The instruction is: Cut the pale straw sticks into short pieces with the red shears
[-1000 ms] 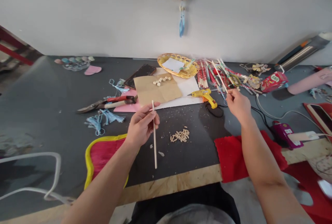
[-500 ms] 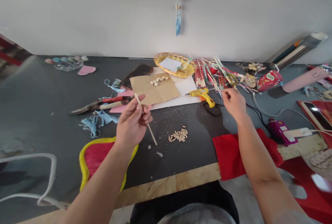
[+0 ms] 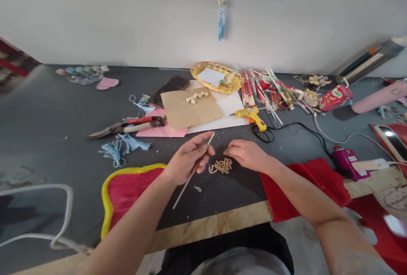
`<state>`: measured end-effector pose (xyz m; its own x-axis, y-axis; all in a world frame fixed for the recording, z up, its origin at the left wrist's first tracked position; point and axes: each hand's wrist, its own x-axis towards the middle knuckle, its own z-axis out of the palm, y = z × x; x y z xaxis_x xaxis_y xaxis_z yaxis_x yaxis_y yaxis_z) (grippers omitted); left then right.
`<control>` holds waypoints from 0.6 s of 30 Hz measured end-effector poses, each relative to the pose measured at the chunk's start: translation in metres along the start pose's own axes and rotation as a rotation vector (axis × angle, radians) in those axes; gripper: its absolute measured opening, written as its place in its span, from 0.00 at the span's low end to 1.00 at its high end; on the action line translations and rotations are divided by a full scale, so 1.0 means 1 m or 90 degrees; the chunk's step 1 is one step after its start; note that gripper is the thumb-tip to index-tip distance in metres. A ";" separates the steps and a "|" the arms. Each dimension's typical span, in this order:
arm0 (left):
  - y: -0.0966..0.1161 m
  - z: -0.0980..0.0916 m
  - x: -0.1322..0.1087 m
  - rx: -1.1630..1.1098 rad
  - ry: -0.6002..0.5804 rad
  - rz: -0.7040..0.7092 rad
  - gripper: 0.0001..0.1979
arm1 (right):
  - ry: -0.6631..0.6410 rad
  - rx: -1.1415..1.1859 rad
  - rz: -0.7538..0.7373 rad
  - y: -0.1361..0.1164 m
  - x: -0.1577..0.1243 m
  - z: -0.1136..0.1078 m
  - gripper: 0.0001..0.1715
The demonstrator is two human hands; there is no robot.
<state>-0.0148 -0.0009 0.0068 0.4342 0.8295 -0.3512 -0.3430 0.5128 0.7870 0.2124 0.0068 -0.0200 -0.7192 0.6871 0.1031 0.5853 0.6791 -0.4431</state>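
My left hand [image 3: 189, 158] is closed around a thin wooden stick [image 3: 183, 190], which slants from upper right down toward the front of the table. My right hand [image 3: 246, 154] is held low, just behind and to the right of a small pile of short cut wooden pieces [image 3: 221, 166]. Its thumb and fingertips are pinched together, and whatever is between them is hidden or too small to name. Behind my hands lies a yellow glue gun [image 3: 251, 116]. A sheet of brown paper [image 3: 178, 111] carries several small pale clusters [image 3: 196, 96].
Pruning shears [image 3: 127, 127] and blue tassels [image 3: 127, 145] lie at left, beyond a red pad with yellow edging [image 3: 133, 190]. A wicker basket [image 3: 237, 84] and many wrapped sticks [image 3: 248, 88] sit at the back. Red cloth [image 3: 311, 181], a juice box [image 3: 336, 98] and cables are at right.
My right hand has come from beside the wrapped sticks down to the pile of wooden pieces. My left hand has moved right with the stick, whose tilt has flipped.
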 end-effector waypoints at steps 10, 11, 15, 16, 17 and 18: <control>-0.006 0.001 0.001 -0.039 -0.040 -0.057 0.17 | 0.186 0.462 0.214 -0.015 0.004 -0.008 0.05; -0.007 0.003 0.001 -0.050 -0.051 -0.066 0.16 | 0.218 0.549 0.246 -0.017 0.005 -0.007 0.07; -0.010 0.008 -0.001 -0.074 -0.107 -0.087 0.14 | 0.259 0.746 0.292 -0.024 0.009 0.000 0.13; -0.011 0.009 -0.001 -0.077 -0.125 -0.087 0.14 | 0.259 0.764 0.294 -0.025 0.009 0.002 0.14; -0.011 0.010 -0.002 -0.079 -0.140 -0.085 0.14 | 0.258 0.773 0.294 -0.025 0.009 0.003 0.14; -0.011 0.011 -0.002 -0.081 -0.151 -0.082 0.14 | 0.258 0.776 0.292 -0.025 0.009 0.004 0.14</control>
<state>-0.0025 -0.0108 0.0043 0.6589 0.6882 -0.3037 -0.3671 0.6466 0.6687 0.1896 -0.0047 -0.0115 -0.2690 0.9572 -0.1070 -0.1113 -0.1412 -0.9837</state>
